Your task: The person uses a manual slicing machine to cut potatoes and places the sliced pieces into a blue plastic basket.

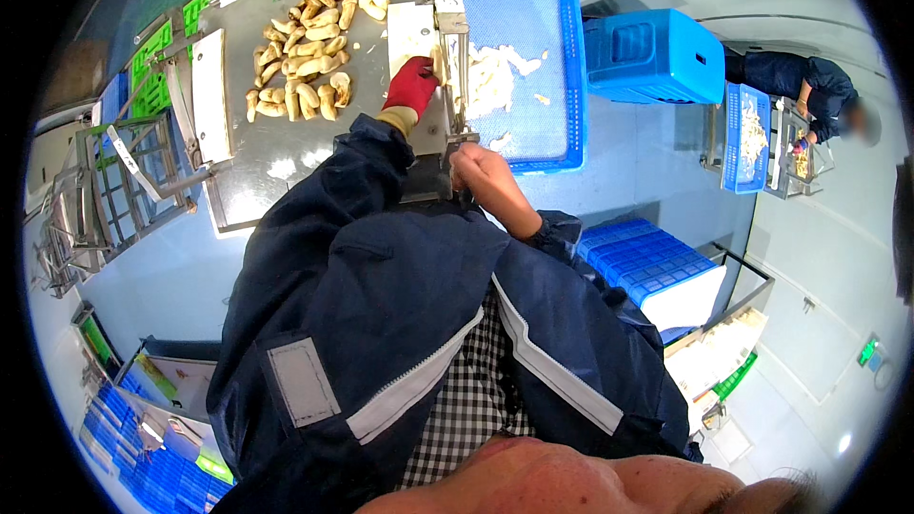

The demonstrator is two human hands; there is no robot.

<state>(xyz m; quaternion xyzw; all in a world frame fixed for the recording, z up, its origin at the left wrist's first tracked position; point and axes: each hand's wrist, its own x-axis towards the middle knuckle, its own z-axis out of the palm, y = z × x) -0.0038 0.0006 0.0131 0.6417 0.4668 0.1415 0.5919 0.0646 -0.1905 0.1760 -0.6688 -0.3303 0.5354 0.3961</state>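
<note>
My left hand [413, 91], in a red glove with a yellowish cuff, rests on a white cutting board [410, 36] with its fingers against a pale mushroom piece [435, 66] beside a metal slicing blade frame [457, 78]. My bare right hand [475, 170] is closed around the dark handle at the near end of that frame. Whole thick-stemmed mushrooms [307, 68] lie in a loose group on the steel table [250, 178] left of the board. Right of the blade, pale slices [493, 78] lie in a blue mesh basket [546, 146].
A blue plastic bin [657, 57] stands right of the basket. Stacked blue crates [643, 257] are at lower right. Another white board [209, 96] with a metal frame is at the table's left end. A co-worker [800, 86] works at a separate station, far right.
</note>
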